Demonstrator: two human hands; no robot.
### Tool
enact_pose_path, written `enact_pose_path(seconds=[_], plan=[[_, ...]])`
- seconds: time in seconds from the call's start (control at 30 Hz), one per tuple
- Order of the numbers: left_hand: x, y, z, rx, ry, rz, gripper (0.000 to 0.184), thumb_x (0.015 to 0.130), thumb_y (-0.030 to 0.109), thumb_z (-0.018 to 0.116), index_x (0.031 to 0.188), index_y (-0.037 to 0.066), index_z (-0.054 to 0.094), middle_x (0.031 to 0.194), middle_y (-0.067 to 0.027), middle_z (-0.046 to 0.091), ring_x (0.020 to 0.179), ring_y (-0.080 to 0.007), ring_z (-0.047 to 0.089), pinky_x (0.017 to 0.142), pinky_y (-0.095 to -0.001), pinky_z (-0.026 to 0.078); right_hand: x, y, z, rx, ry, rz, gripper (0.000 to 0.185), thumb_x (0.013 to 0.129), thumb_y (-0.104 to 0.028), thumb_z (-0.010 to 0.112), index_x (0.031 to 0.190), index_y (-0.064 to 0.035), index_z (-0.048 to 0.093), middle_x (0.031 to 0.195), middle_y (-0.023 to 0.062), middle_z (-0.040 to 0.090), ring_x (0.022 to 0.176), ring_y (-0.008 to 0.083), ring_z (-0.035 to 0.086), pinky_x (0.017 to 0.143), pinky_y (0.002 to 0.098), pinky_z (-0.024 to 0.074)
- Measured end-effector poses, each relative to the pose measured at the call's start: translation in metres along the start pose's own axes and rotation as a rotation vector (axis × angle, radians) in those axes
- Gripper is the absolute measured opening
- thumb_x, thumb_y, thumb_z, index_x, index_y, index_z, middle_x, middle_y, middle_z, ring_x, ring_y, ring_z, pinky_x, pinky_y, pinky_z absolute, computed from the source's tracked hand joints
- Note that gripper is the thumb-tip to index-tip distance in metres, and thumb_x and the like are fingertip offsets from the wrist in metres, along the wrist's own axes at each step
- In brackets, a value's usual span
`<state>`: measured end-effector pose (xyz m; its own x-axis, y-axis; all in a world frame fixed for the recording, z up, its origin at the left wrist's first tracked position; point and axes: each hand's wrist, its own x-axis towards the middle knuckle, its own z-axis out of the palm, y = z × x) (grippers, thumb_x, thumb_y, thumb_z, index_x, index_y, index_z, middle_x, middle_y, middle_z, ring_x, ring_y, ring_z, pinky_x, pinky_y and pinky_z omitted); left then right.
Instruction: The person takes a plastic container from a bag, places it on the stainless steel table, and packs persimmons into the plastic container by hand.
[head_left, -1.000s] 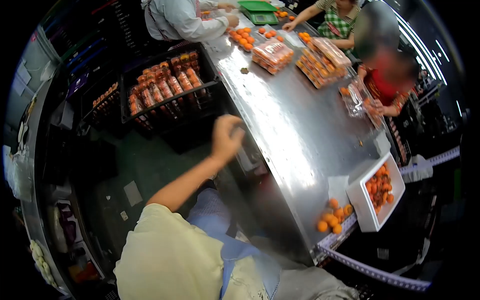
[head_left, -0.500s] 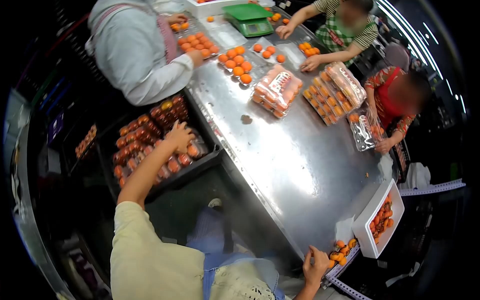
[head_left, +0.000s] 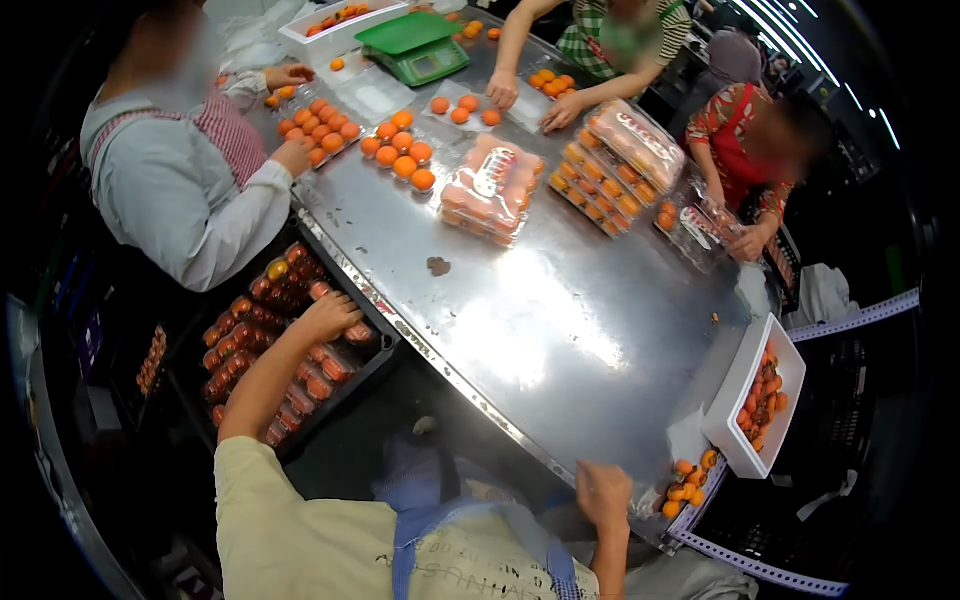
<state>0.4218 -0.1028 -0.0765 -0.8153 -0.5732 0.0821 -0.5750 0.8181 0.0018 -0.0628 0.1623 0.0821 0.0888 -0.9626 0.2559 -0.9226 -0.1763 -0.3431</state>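
Note:
My left hand (head_left: 330, 318) reaches into a black crate (head_left: 375, 362) beside the table. Its fingers lie over clear packs of orange-red fruit (head_left: 310, 384), stretched out and close together; their tips are partly hard to make out. Nothing is lifted in it. My right hand (head_left: 603, 492) is curled into a loose fist at the near edge of the metal table (head_left: 480, 330), with no object showing in it. Just right of that hand, several loose orange fruits (head_left: 686, 492) lie at the table's corner.
Three co-workers stand around the table, their hands at fruit trays. Clear fruit packs (head_left: 492, 190) and stacked packs (head_left: 610, 175) stand on it, with a green scale (head_left: 415, 48) farther back. A white foam box (head_left: 715, 425) of fruit is at the right.
The view has shifted, so the table appears lower and farther left. My left hand's spread fingers have drawn together over the packs. My right hand's fingers have curled in.

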Motion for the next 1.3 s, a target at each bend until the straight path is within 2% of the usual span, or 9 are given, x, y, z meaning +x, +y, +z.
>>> enact_pose_path(seconds=[0.43, 0.5, 0.57, 0.67, 0.73, 0.9, 1.07, 1.2, 1.3], plan=[[0.023, 0.123, -0.288, 0.036, 0.363, -0.373, 0.029, 0.049, 0.007, 0.071, 0.075, 0.006, 0.06, 0.068, -0.0068, 0.058, 0.06, -0.0263, 0.054, 0.055, -0.0345, 0.04, 0.052, 0.061, 0.018, 0.13, -0.077, 0.002, 0.011, 0.077, -0.01, 0.067, 0.089, -0.0088, 0.069, 0.067, 0.0098, 0.064, 0.06, 0.0263, 0.06, 0.056, 0.0355, 0.0468], [0.045, 0.143, -0.311, -0.01, 0.446, -0.335, 0.03, 0.05, 0.01, 0.073, 0.077, 0.005, 0.062, 0.069, -0.0069, 0.061, 0.059, -0.0249, 0.056, 0.054, -0.0331, 0.042, 0.083, 0.048, 0.026, 0.357, -0.081, -0.054, 0.018, 0.083, -0.013, 0.064, 0.1, -0.0085, 0.068, 0.077, 0.0113, 0.068, 0.069, 0.0233, 0.065, 0.063, 0.0327, 0.0497], [0.069, 0.156, -0.319, -0.106, 0.542, -0.274, 0.032, 0.049, 0.012, 0.075, 0.079, 0.005, 0.063, 0.069, -0.0073, 0.062, 0.059, -0.0244, 0.058, 0.053, -0.0319, 0.043, 0.104, 0.037, 0.051, 0.789, -0.358, 0.325, 0.029, 0.09, -0.018, 0.059, 0.117, -0.0079, 0.061, 0.095, 0.0136, 0.069, 0.086, 0.0222, 0.066, 0.075, 0.0327, 0.0513], [0.114, 0.17, -0.302, -0.143, 0.561, -0.056, 0.025, 0.057, 0.019, 0.074, 0.078, 0.006, 0.065, 0.075, -0.0061, 0.066, 0.067, -0.0231, 0.062, 0.06, -0.0328, 0.048, 0.133, 0.036, 0.082, 1.708, -0.718, 0.66, 0.072, 0.096, -0.053, 0.037, 0.14, 0.0041, 0.03, 0.133, 0.0232, 0.046, 0.114, 0.0299, 0.054, 0.097, 0.0402, 0.0441], [0.149, 0.175, -0.282, -0.191, 0.486, 0.123, 0.017, 0.065, 0.02, 0.07, 0.077, 0.009, 0.066, 0.08, -0.0033, 0.068, 0.079, -0.0238, 0.062, 0.074, -0.0376, 0.049, 0.144, 0.044, 0.078, 2.095, -0.782, 0.78, 0.066, 0.096, -0.04, 0.047, 0.141, 0.004, 0.027, 0.133, 0.0227, 0.045, 0.114, 0.0284, 0.055, 0.097, 0.0401, 0.0438], [0.217, 0.169, -0.157, -0.275, 0.592, 0.185, 0.032, 0.068, 0.013, 0.069, 0.1, 0.009, 0.066, 0.11, -0.0086, 0.059, 0.104, -0.0279, 0.054, 0.091, -0.0437, 0.043, 0.115, 0.087, 0.078, 1.776, -0.187, 0.823, 0.063, 0.087, -0.015, 0.063, 0.139, 0.0045, 0.031, 0.129, 0.0193, 0.049, 0.112, 0.0232, 0.055, 0.094, 0.0344, 0.0466], [0.26, 0.182, -0.049, -1.314, 0.312, -0.473, 0.076, 0.076, 0.002, 0.069, 0.141, 0.009, 0.03, 0.123, -0.0143, 0.049, 0.107, -0.0268, 0.054, 0.088, -0.0366, 0.05, 0.075, 0.104, 0.111, 1.585, 0.374, 0.99, 0.062, 0.084, -0.016, 0.068, 0.134, 0.0033, 0.037, 0.117, 0.0142, 0.057, 0.101, 0.0196, 0.06, 0.084, 0.0302, 0.0506], [0.264, 0.165, 0.0, -1.865, -0.209, -0.767, 0.04, 0.088, 0.003, 0.053, 0.129, 0.001, 0.048, 0.115, -0.0124, 0.059, 0.098, -0.0191, 0.061, 0.079, -0.0307, 0.054, 0.065, 0.105, 0.132, 1.3, 0.567, 0.982, 0.07, 0.082, -0.012, 0.069, 0.138, 0.0057, 0.031, 0.127, 0.0166, 0.05, 0.116, 0.0224, 0.05, 0.096, 0.0334, 0.0421], [0.263, 0.161, 0.009, -1.872, -0.232, -0.844, 0.033, 0.088, 0.006, 0.053, 0.121, 0.0, 0.056, 0.108, -0.0115, 0.063, 0.093, -0.0169, 0.062, 0.073, -0.0276, 0.055, 0.059, 0.107, 0.142, 1.104, 0.564, 1.022, 0.074, 0.08, -0.016, 0.071, 0.137, 0.0071, 0.03, 0.129, 0.0174, 0.048, 0.117, 0.0241, 0.049, 0.098, 0.0336, 0.0399]])
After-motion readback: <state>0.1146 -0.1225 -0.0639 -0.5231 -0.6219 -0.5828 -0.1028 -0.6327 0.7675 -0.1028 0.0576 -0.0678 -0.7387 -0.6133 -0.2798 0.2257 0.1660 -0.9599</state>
